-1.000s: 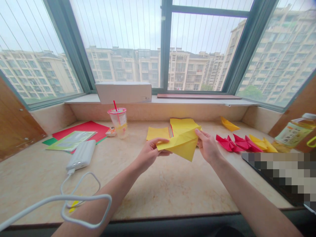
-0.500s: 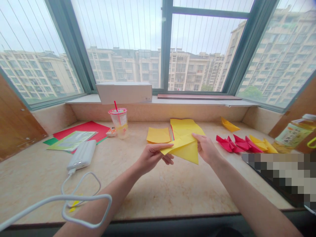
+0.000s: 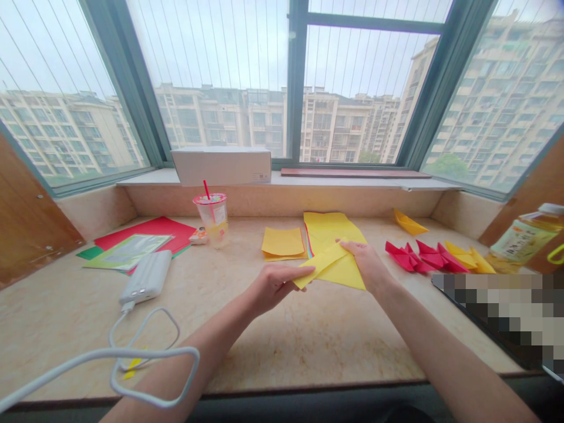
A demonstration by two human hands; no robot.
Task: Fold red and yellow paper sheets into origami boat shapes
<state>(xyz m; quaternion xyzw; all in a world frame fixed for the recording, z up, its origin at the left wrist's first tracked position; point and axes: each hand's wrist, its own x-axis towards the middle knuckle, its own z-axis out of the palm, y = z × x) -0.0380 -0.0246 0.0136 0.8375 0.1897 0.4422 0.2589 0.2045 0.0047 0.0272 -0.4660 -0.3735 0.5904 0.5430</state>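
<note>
A sheet of yellow paper point(image 3: 343, 273), with a folded strip along its upper left side, is held above the counter between both hands. My left hand point(image 3: 275, 283) pinches its lower left corner, thumb on top and fingers beneath. At the upper right end of the strip, my right hand point(image 3: 362, 258) grips the paper, its fingers mostly hidden. Just behind lies a stack of coloured paper point(image 3: 332, 226) with yellow on top. Left of that stack sits a pile of smaller orange-yellow squares point(image 3: 282, 242).
At right are red folded paper pieces point(image 3: 408, 257), yellow folded paper point(image 3: 469, 257), an orange paper boat point(image 3: 409, 223), a bottle point(image 3: 529, 235) and a blurred-out dark-edged object point(image 3: 497, 317). At left are a cup with straw point(image 3: 212, 220), power bank point(image 3: 147, 276), white cable point(image 3: 154, 352) and red paper point(image 3: 150, 229).
The held yellow paper has tilted and shifted slightly right and down at its left end. My left hand has moved a little right with it, its lower fingers now tucked under the paper.
</note>
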